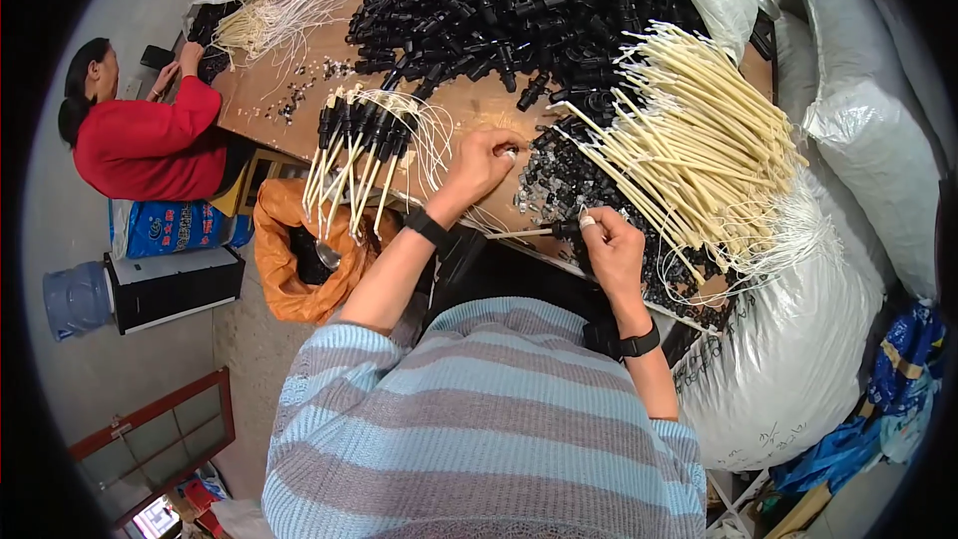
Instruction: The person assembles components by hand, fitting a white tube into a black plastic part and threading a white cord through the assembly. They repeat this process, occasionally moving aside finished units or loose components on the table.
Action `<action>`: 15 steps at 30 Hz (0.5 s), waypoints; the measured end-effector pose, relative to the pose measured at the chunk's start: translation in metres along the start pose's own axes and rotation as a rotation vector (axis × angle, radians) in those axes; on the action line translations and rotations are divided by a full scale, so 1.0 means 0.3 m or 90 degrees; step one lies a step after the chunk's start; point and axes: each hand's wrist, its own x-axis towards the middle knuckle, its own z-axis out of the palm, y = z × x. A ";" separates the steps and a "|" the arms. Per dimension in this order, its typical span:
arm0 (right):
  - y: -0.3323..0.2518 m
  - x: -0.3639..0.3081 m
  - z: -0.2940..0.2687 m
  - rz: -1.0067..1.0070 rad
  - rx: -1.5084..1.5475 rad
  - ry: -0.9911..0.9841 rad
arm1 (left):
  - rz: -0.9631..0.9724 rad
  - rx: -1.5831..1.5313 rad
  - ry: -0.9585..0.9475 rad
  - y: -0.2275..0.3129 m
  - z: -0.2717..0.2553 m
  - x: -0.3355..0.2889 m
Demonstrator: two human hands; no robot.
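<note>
Head view: see black connector (567, 228) with cream tube (514, 234) pinched in fingers of right hand (617, 252), at near edge of tabletop (474, 108). Left hand (481, 166): fingers bunched, cannot tell whether holding anything. Expect light, stiff plastic; grasp by body.

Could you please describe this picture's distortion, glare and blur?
In the head view, the fisheye lens bends the room inside curved black corners; sheen lies on the white sacks; small glints dot the black fittings; left hand and right hand show no obvious blur.
</note>
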 end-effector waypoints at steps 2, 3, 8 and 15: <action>-0.006 0.016 -0.001 0.068 0.014 0.012 | -0.290 -0.207 -0.081 0.049 0.007 -0.024; 0.007 0.027 0.010 0.094 0.030 0.005 | -0.196 -0.345 -0.050 0.024 0.050 -0.059; -0.006 0.053 0.034 0.104 0.003 -0.017 | -0.086 -0.493 0.020 0.171 0.171 -0.128; -0.038 0.046 0.021 0.206 0.422 -0.101 | -0.004 -0.292 0.114 0.191 0.182 -0.133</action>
